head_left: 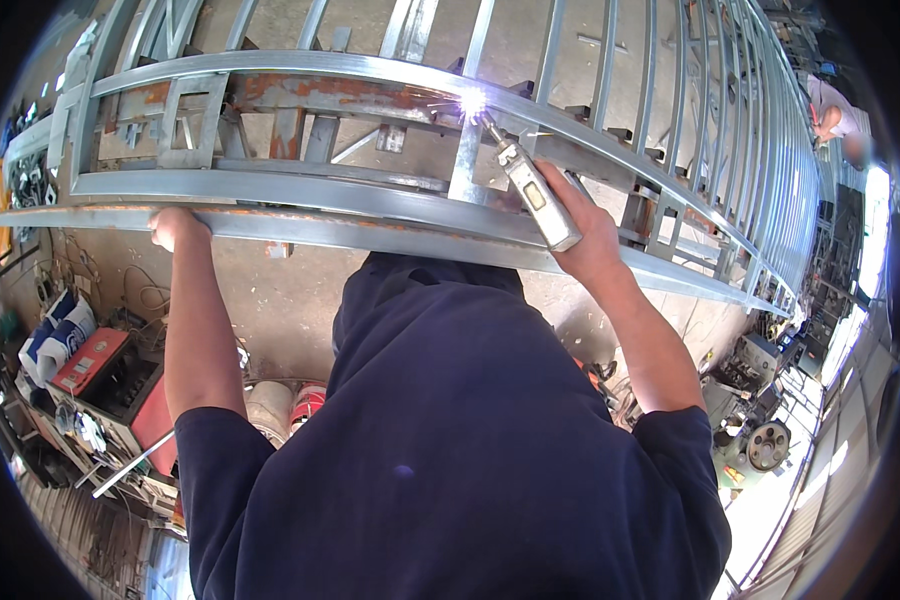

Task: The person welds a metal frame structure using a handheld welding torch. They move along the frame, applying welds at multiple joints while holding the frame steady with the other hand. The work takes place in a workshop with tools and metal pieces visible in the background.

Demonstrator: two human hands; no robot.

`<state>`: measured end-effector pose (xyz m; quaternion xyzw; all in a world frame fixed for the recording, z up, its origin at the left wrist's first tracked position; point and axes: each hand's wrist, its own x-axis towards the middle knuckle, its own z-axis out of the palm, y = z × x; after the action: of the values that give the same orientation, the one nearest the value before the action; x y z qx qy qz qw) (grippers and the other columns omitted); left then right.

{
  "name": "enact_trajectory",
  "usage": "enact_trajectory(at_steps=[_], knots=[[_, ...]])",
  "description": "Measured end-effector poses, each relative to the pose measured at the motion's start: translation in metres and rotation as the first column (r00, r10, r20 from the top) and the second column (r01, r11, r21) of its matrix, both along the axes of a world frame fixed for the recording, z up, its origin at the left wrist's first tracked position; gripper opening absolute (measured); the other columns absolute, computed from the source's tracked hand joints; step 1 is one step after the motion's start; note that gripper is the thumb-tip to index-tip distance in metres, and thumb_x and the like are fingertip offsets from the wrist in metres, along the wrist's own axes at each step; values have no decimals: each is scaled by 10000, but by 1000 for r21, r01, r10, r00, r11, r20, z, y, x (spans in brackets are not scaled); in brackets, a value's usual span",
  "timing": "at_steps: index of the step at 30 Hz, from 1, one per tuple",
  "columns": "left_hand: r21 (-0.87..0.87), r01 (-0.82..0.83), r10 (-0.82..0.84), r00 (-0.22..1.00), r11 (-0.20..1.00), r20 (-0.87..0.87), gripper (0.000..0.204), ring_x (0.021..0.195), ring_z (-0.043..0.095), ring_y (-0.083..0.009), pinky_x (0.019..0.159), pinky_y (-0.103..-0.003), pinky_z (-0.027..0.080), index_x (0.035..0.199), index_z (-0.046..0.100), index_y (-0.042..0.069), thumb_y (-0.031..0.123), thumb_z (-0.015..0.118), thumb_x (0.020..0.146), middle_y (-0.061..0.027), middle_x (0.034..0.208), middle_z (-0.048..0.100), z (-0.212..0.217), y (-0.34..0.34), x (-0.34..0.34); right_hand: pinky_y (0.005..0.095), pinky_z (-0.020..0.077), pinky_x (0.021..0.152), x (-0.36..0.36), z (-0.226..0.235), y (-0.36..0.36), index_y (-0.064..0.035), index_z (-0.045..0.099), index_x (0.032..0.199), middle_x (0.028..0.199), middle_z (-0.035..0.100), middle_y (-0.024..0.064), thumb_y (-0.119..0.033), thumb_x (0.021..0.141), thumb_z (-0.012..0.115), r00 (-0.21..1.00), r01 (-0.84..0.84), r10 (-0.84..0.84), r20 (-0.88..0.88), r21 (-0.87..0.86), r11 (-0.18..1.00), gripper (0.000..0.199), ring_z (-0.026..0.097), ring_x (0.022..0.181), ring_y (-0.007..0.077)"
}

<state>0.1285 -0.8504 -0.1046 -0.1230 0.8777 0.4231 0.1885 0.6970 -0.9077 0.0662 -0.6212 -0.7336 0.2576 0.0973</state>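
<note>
My right hand (589, 237) is wrapped around a boxy silver handheld welding gun (535, 190). A bright violet-white arc with short sparks flares at its nozzle tip, where an upright bar (467, 158) meets the long galvanized rail (370, 68) of a metal frame. My left hand (179, 228) lies closed over the nearest steel beam (350, 228), which has rust along its upper edge. Between that beam and the long rail runs a second galvanized tube (300, 188).
Many parallel bars (650, 80) stretch away to the right, over rusty supports (315, 95). Another person (838, 112) is at the far right. A red-topped box (92, 358) and buckets (270, 408) stand at lower left. Machinery with a pulley wheel (768, 445) sits at lower right.
</note>
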Motion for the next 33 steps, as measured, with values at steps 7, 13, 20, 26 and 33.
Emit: enact_trajectory(at_steps=[7,13,20,26,33], knots=[[19,-6,6,1000,1000,12,566,1173,689,-378,976,-473,613,1441,451,-6,417,295,1100,-205,1357,655,12,2,11,410,588,943,2,4,-1,-272,476,1548,1304,705,118,-82,877,768,999,38,-39,-32,-45,998,756,698,1148,356],[67,6,-10,999,998,50,576,1188,679,-391,1007,-481,602,1472,421,-14,400,279,1097,-227,1393,621,24,1,19,417,567,984,6,5,-3,-302,465,1560,1303,704,117,-48,861,761,998,47,-48,-41,-38,998,801,683,1173,353],[89,3,-6,999,996,32,568,1194,674,-391,1014,-485,597,1468,418,-21,385,282,1095,-230,1406,610,23,1,20,416,545,1029,6,15,-5,-286,467,1561,1339,684,134,-22,857,748,993,79,-88,-80,-110,991,802,662,1213,367],[97,-1,-1,1000,995,26,561,1178,686,-388,981,-490,607,1438,457,-42,371,307,1090,-231,1356,648,10,-2,8,343,521,1007,35,26,-29,-148,485,1558,1363,679,167,43,817,732,996,68,-76,-42,-180,981,804,697,1178,327],[49,-7,7,1000,999,-4,602,1155,703,-374,965,-480,617,1374,544,-81,404,330,1089,-213,1311,689,17,3,19,412,543,970,48,30,-36,-222,494,1553,1270,696,182,-17,849,726,988,137,-145,-56,-130,982,769,671,1162,400]])
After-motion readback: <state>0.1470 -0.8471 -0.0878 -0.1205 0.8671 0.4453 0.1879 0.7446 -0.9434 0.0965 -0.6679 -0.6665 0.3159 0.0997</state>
